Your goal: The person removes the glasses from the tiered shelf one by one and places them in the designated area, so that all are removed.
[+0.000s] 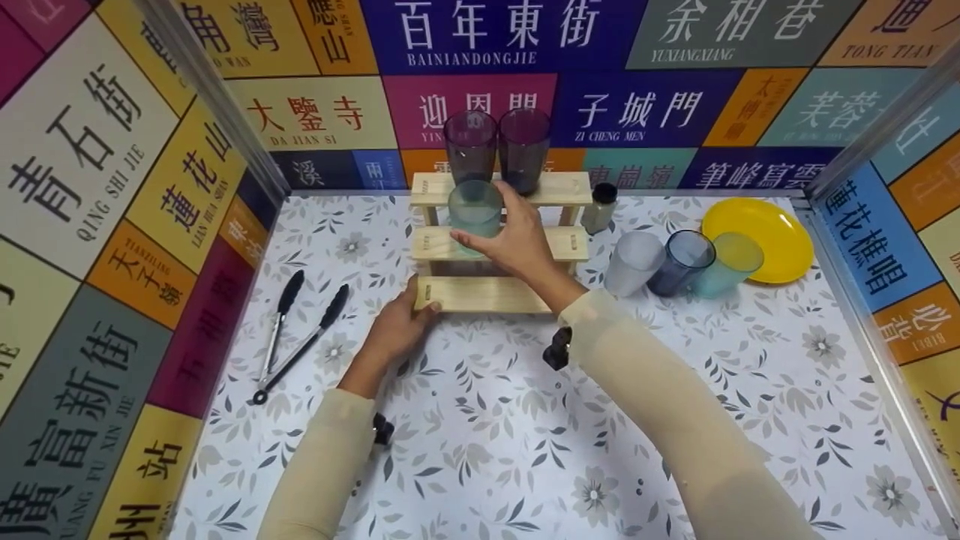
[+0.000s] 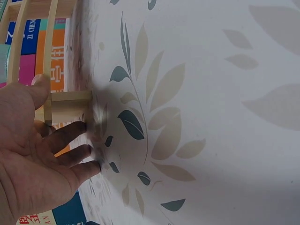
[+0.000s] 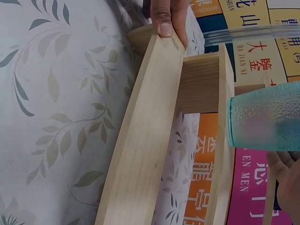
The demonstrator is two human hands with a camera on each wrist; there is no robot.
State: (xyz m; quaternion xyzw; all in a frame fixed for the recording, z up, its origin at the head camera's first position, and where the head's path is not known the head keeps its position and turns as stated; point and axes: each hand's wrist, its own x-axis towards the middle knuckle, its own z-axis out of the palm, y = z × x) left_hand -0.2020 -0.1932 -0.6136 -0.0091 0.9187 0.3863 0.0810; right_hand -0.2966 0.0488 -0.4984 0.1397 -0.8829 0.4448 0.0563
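Observation:
A three-tier wooden step rack [image 1: 487,295] stands toward the back of the table. My left hand [image 1: 396,324] holds the left end of its lowest step; in the left wrist view the thumb lies over the board [image 2: 70,97] with the fingers spread below. A translucent teal glass [image 1: 475,211] is upright at the middle step, its base right at the board in the right wrist view. My right hand [image 1: 521,241] grips this glass from the right, thumb in front and fingers behind. On the top step are two purple glasses [image 1: 470,146], side by side behind the teal one.
Right of the rack stand a small black-capped jar [image 1: 600,208], a frosted clear glass [image 1: 634,262], a dark blue glass [image 1: 680,262] and another teal glass [image 1: 729,264]. Behind them lies a yellow plate [image 1: 787,240]. Black-tipped tongs [image 1: 294,352] lie spread at the left. Printed panels enclose the table.

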